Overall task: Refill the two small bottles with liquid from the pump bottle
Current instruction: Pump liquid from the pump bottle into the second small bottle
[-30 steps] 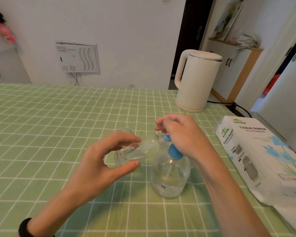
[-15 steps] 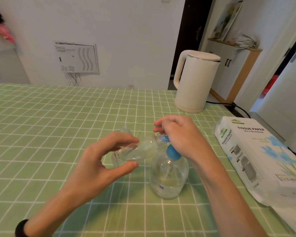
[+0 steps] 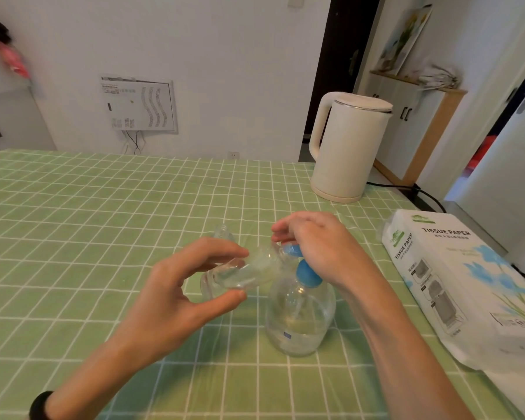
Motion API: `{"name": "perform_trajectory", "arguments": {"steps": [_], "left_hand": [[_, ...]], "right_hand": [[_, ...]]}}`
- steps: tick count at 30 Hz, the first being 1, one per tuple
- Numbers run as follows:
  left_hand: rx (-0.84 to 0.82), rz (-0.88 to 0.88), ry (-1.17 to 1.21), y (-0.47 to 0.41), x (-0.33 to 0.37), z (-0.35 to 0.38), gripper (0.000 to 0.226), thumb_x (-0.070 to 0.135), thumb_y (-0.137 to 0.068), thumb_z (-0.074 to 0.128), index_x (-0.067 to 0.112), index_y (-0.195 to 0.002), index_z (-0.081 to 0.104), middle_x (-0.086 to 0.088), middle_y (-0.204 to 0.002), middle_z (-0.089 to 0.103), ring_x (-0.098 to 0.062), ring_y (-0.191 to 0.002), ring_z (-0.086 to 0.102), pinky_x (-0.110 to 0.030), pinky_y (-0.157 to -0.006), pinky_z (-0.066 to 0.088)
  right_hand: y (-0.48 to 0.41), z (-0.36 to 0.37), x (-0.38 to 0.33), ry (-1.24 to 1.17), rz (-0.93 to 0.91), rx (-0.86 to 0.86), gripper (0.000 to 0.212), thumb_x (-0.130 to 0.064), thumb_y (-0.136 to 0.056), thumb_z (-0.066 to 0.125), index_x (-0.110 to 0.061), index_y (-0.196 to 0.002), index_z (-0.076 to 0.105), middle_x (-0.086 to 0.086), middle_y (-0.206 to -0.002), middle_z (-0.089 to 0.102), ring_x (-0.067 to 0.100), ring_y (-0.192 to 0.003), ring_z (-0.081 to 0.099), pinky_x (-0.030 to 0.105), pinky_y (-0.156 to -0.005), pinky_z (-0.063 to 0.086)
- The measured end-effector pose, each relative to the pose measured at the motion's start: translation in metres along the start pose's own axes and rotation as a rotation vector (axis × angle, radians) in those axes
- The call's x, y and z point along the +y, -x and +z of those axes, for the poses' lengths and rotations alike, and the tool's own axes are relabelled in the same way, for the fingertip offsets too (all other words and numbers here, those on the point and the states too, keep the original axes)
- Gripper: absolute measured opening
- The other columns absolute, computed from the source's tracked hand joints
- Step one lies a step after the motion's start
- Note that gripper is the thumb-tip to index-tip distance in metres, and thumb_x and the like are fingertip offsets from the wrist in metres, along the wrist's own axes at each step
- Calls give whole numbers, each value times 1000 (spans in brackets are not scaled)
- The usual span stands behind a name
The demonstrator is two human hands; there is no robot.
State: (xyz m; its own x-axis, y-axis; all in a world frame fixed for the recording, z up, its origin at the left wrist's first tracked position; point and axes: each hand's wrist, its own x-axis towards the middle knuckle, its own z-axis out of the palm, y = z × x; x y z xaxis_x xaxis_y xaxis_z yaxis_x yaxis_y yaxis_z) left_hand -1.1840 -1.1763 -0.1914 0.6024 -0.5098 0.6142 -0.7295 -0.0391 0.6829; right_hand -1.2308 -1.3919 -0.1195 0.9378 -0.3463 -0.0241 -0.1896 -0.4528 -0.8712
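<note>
Small bottle (image 3: 249,271) held on its side at the spout of the pump bottle (image 3: 300,316)

The left hand (image 3: 170,286) has its grip pinched on the clear small bottle between thumb and fingers, mouth at the blue spout. The right hand (image 3: 319,244) curls its grip over the blue pump top. The pump bottle stands on the green checked table (image 3: 103,207) — a second small bottle (image 3: 223,234) stands just behind, partly hidden.

Left hand (image 3: 176,286): thumb and fingers pinch small bottle (image 3: 249,272) (black band (image 3: 40,404) at wrist) | Right hand (image 3: 319,247): palm down, fingers curled over pump head (image 3: 291,251)
</note>
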Motion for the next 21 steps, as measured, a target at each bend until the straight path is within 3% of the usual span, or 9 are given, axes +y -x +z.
{"name": "perform_trajectory", "arguments": {"steps": [4,9,21], "left_hand": [[-1,11,-3,-1,0,-1,45,37,-83,81,36,-126,68,13,-124,74,-17,-116,73,-36,-99,58],[-11,-12,-9,-1,1,0,42,35,-83,81,28,-123,72,10,-122,74,-19,-115,73,-42,-97,59],[-11,-24,-7,0,5,-1,43,35,-83,81,29,-124,70,13,-122,73,-15,-115,73,-45,-97,59]], "right_hand": [[-1,-1,-1,24,-30,16,34,-21,-97,44,-30,-92,76,-14,-99,76,7,-100,69,32,-94,53],[-2,2,2,-6,51,-10,35,-20,-97,44,-29,-92,77,-15,-94,77,0,-98,65,22,-83,46],[0,-1,-1,-40,9,18,31,-20,-98,46,-27,-95,77,-12,-96,79,4,-100,70,28,-92,50]]}}
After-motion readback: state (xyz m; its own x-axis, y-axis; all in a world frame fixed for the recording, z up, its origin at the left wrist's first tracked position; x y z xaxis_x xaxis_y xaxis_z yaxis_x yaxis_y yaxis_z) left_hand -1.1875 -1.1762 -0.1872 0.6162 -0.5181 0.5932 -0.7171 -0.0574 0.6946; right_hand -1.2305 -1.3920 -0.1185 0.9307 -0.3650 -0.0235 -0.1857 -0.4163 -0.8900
